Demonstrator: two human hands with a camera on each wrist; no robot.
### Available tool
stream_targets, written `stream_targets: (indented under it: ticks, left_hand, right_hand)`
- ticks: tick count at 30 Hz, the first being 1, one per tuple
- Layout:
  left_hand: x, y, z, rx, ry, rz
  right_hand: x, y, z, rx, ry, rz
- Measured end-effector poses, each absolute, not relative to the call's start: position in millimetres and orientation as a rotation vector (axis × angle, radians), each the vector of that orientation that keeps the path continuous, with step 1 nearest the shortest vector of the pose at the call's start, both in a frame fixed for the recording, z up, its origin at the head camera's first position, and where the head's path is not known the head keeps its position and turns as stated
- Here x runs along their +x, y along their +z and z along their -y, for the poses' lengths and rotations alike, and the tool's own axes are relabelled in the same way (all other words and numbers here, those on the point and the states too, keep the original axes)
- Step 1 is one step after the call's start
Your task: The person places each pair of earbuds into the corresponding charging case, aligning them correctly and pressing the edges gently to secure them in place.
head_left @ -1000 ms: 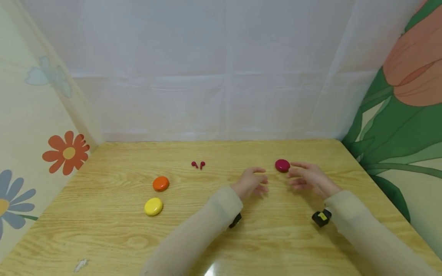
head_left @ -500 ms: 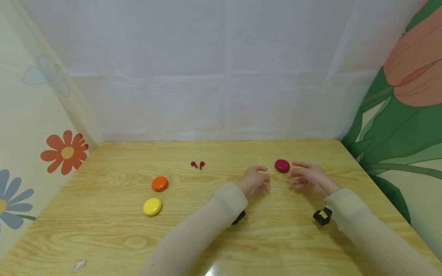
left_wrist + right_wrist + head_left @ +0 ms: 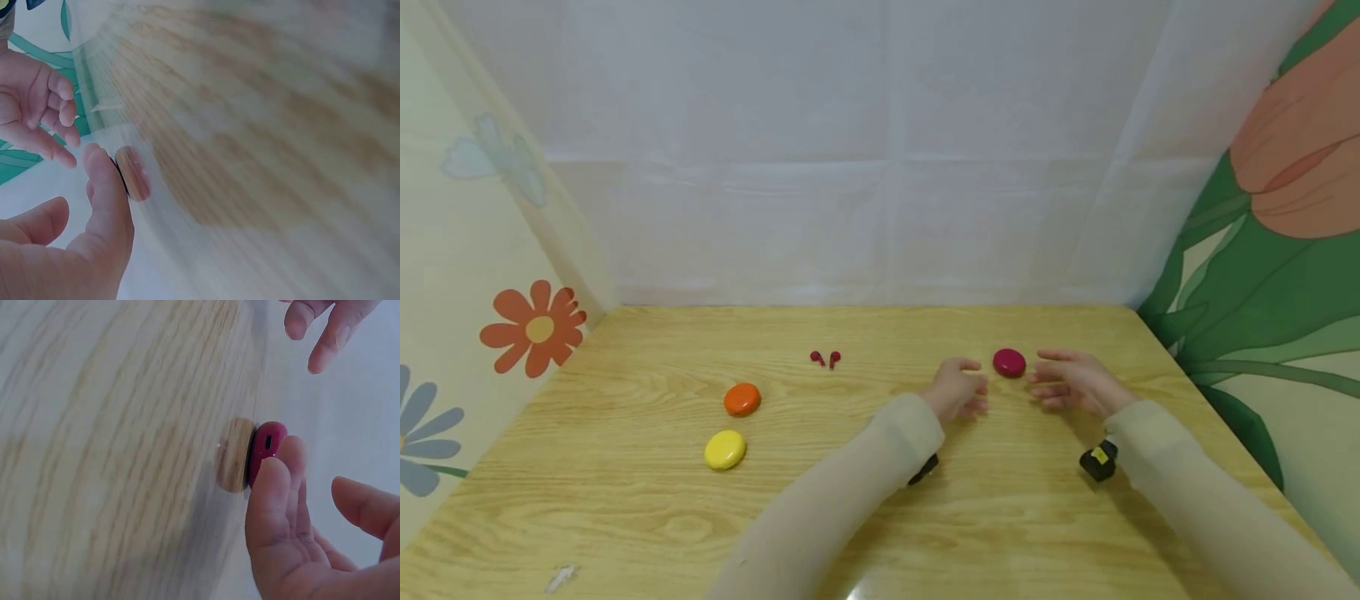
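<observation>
A round, glossy magenta earbud case (image 3: 1009,362) lies on the table between my two hands, slightly beyond them. In the right wrist view the case (image 3: 267,450) shows a small charging slot on its side. My left hand (image 3: 955,390) hovers to the left of the case, fingers loosely bent with nothing in them. To its right, my right hand (image 3: 1078,383) faces inward, fingers spread and relaxed, a small gap from the case. Two magenta earbuds (image 3: 825,359) lie apart from the case, farther left. Fingers partly hide the case in both wrist views.
On the left of the wooden table (image 3: 647,492) lie an orange round case (image 3: 742,400) and a yellow round case (image 3: 725,450). A small whitish mark (image 3: 561,578) shows near the front left. A white cloth (image 3: 760,225) hangs behind, with flower-printed panels at both sides.
My left hand has moved slightly right, closer to the magenta case. The gap between my right fingertips and the case has widened a little. The whole view has shifted slightly.
</observation>
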State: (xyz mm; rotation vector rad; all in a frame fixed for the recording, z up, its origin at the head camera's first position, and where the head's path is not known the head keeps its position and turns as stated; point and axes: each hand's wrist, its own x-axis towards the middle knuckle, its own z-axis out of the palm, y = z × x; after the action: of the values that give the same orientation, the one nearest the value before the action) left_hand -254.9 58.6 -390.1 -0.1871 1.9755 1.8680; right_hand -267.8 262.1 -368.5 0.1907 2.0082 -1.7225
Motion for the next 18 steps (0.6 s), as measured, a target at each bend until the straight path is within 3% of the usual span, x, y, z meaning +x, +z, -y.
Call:
stream_targets:
  ticks: [18]
  left_hand:
    - [-269, -395, -78, -0.273, 1.853, -2.027]
  right_hand:
    - [-283, -372, -261, 0.246, -1.634, -2.003]
